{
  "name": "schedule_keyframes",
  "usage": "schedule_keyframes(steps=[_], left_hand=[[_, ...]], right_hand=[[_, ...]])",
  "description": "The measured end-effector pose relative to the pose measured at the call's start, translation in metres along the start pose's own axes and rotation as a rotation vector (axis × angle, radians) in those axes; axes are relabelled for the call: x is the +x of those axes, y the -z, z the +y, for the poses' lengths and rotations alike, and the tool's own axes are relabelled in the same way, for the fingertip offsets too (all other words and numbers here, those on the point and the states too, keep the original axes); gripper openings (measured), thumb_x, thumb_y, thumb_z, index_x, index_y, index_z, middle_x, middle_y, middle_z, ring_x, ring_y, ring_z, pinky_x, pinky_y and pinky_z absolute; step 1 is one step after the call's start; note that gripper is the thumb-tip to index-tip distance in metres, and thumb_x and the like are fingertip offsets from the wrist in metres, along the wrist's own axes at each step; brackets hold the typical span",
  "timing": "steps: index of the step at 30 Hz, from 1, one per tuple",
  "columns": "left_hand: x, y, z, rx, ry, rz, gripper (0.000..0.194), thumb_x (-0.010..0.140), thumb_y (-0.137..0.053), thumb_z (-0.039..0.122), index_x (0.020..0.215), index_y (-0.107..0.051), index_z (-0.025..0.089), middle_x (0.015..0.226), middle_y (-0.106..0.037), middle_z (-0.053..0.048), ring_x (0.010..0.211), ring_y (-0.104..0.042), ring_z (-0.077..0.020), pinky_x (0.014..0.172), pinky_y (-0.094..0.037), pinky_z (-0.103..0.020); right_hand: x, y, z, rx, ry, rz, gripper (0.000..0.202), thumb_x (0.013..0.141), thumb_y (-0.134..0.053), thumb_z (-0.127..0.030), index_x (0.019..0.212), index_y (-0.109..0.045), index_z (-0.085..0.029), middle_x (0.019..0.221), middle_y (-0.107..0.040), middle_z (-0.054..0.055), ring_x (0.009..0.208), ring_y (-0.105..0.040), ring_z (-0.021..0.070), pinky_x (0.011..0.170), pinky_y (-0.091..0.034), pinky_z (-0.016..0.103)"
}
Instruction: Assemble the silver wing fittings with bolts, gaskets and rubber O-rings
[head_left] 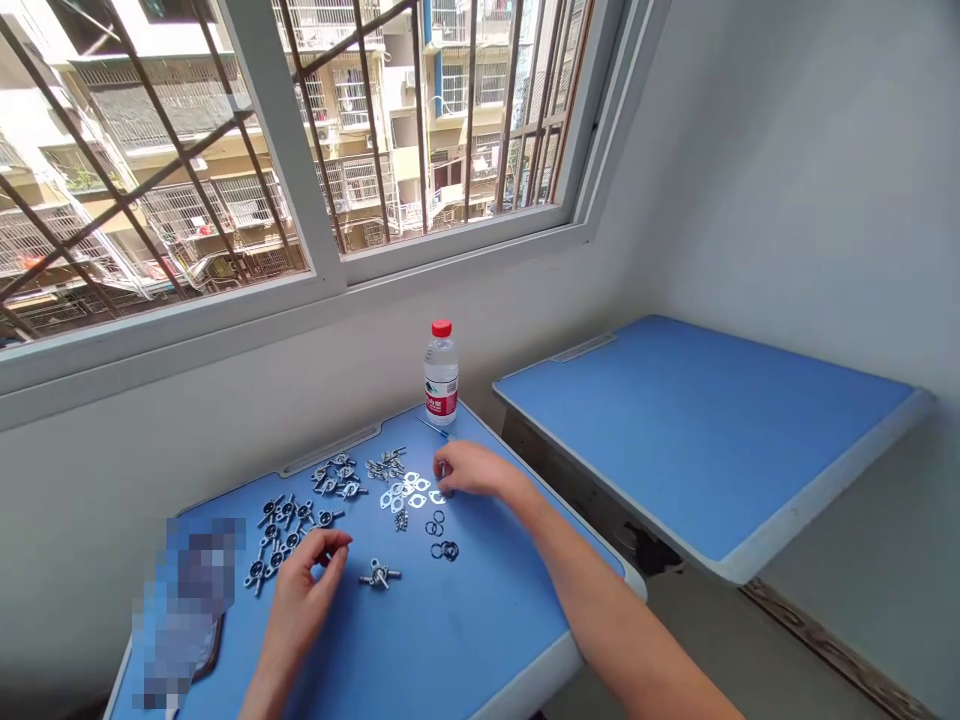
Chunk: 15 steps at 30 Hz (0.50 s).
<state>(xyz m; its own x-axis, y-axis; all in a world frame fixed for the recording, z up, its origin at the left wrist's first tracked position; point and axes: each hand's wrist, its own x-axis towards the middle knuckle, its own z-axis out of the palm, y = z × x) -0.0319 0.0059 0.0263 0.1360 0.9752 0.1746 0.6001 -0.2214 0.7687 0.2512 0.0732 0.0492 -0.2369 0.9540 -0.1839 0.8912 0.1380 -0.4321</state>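
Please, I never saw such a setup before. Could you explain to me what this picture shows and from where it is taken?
There is no machine here. One camera, worn on a person's head, looks forward and down at two bare hands over a blue desk.

The left hand seems empty, beside metal fittings. The right hand reaches to the flat metal plates; I cannot tell whether it holds something.

Black rings and one separate metal assembly lie nearer the person. Behind stands a red-capped water bottle.
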Motion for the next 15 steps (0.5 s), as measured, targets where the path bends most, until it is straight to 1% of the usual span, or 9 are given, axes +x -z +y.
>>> schedule_keyframes(steps=[3,6,8,11,14,15], left_hand=[[0.0,0.0,-0.006,0.008,0.016,-0.005,0.035,0.079,-0.056,0.055,0.084,-0.07,0.023,0.081,-0.07,-0.004,0.074,-0.063,-0.0227,0.065,-0.052,-0.031],[0.001,0.0,-0.012,0.016,0.017,-0.017,0.035,0.079,-0.057,0.055,0.085,-0.07,0.024,0.081,-0.069,-0.004,0.075,-0.064,-0.0228,0.063,-0.051,-0.029],[0.002,0.001,-0.015,0.031,0.0,-0.007,0.036,0.08,-0.056,0.056,0.084,-0.071,0.024,0.08,-0.069,-0.003,0.073,-0.063,-0.022,0.062,-0.051,-0.029],[0.004,0.001,-0.021,0.057,0.007,-0.053,0.035,0.079,-0.058,0.057,0.085,-0.071,0.025,0.082,-0.07,-0.003,0.075,-0.065,-0.022,0.067,-0.053,-0.029],[0.004,0.0,-0.026,0.067,0.035,-0.009,0.039,0.078,-0.057,0.061,0.086,-0.071,0.026,0.081,-0.07,-0.002,0.075,-0.065,-0.0224,0.063,-0.052,-0.028],[0.004,0.0,-0.026,0.061,0.044,-0.011,0.04,0.077,-0.057,0.062,0.086,-0.071,0.026,0.082,-0.071,-0.002,0.076,-0.066,-0.0228,0.063,-0.052,-0.028]], right_hand=[[-0.002,0.002,0.0,-0.019,0.004,-0.047,0.024,0.069,-0.077,-0.02,0.093,-0.074,-0.022,0.093,-0.072,0.005,0.089,-0.065,0.0219,0.059,-0.037,0.024],[-0.005,0.005,-0.001,-0.04,-0.003,-0.075,0.027,0.069,-0.078,-0.017,0.095,-0.073,-0.023,0.094,-0.072,0.005,0.092,-0.065,0.0232,0.06,-0.038,0.025],[-0.006,0.006,-0.002,-0.049,-0.007,-0.086,0.026,0.07,-0.077,-0.015,0.094,-0.073,-0.023,0.096,-0.073,0.005,0.094,-0.065,0.0232,0.061,-0.038,0.025],[-0.006,0.008,-0.003,-0.056,-0.011,-0.104,0.022,0.072,-0.075,-0.012,0.092,-0.073,-0.022,0.097,-0.073,0.005,0.093,-0.065,0.0225,0.06,-0.038,0.025],[-0.006,0.01,-0.005,-0.065,-0.018,-0.124,0.021,0.074,-0.074,-0.014,0.093,-0.073,-0.021,0.098,-0.073,0.005,0.091,-0.066,0.0216,0.057,-0.037,0.024],[-0.006,0.01,-0.005,-0.068,-0.021,-0.132,0.021,0.074,-0.075,-0.014,0.094,-0.073,-0.021,0.099,-0.073,0.005,0.091,-0.066,0.0213,0.057,-0.036,0.024]])
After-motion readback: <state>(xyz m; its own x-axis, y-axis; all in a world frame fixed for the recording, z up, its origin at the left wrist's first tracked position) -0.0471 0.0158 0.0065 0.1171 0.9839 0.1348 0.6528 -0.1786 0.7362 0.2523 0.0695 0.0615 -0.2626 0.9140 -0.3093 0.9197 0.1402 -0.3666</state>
